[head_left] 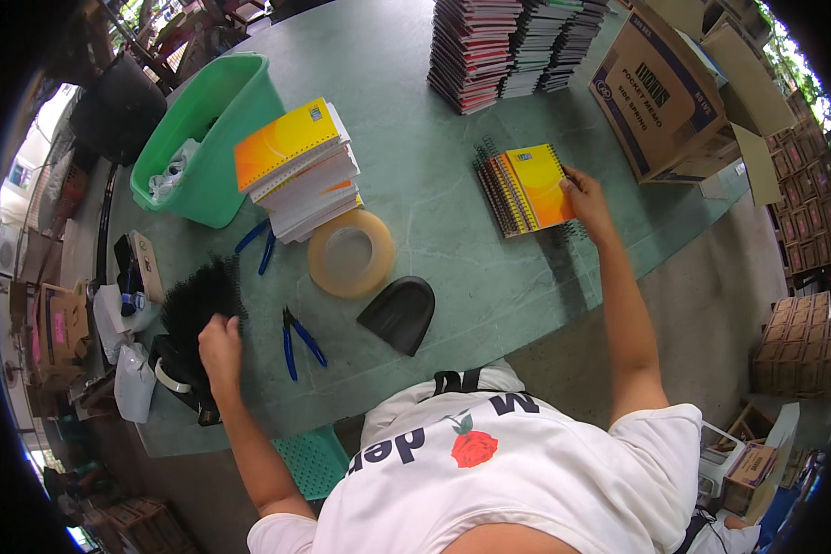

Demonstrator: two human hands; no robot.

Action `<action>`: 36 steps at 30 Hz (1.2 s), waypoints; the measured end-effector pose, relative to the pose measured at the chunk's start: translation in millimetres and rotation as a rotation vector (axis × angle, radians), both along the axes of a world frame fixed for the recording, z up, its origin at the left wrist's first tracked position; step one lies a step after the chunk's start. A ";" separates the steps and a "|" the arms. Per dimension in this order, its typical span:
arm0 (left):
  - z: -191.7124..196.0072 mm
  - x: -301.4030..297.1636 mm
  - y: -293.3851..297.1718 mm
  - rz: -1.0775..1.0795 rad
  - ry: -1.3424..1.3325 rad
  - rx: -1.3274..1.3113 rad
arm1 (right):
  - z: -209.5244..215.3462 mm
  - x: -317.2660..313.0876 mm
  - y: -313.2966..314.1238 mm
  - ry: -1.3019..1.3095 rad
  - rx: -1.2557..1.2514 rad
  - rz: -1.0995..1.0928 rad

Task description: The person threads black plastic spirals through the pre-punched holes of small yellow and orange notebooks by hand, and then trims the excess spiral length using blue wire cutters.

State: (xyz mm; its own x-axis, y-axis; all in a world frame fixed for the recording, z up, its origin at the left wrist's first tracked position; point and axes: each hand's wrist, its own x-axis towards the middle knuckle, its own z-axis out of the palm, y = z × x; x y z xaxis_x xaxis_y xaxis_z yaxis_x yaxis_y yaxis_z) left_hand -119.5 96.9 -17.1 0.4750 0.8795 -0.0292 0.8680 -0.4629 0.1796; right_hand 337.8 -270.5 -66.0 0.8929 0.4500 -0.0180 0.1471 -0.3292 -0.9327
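At the left of the table, my left hand point(220, 349) has its fingers closed at the edge of a heap of black spiral binding coils point(197, 294); they appear to pinch coil there. On the right, my right hand point(584, 198) grips the side of a yellow-orange spiral notebook point(539, 185), thumb on its cover. That notebook lies over a fanned row of similar coil-bound notebooks point(497, 196). Between my hands stands a tall, leaning stack of punched yellow-covered pads point(291, 148), with no coils showing in their holes.
A tape roll point(316, 261), blue-handled pliers point(289, 346), a second blue tool point(268, 251) and a dark rounded piece point(402, 314) lie mid-table. A green bin point(203, 138) stands back left. Stacked notebooks point(475, 55) and an open cardboard box point(660, 102) occupy the back right.
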 end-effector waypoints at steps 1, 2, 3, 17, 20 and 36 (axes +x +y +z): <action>-13.4 -19.9 12.9 0.061 0.084 0.010 | -1.8 -2.5 2.3 -0.017 0.019 -0.002; -33.5 -38.1 21.8 0.124 0.167 0.019 | -0.8 -7.7 8.6 -0.104 -0.075 0.004; -52.1 -47.5 24.8 0.174 0.076 0.039 | 3.4 -13.8 16.9 -0.197 -0.169 0.010; -85.3 -0.8 34.7 0.246 0.020 0.129 | 41.6 -18.8 95.5 -0.945 -0.183 0.084; -92.4 28.1 30.9 0.208 0.060 -0.004 | 105.9 -79.3 183.6 -0.964 0.114 0.416; 17.4 -39.3 -7.9 0.401 -1.029 -0.267 | 171.8 -159.0 348.4 -1.083 -0.458 1.298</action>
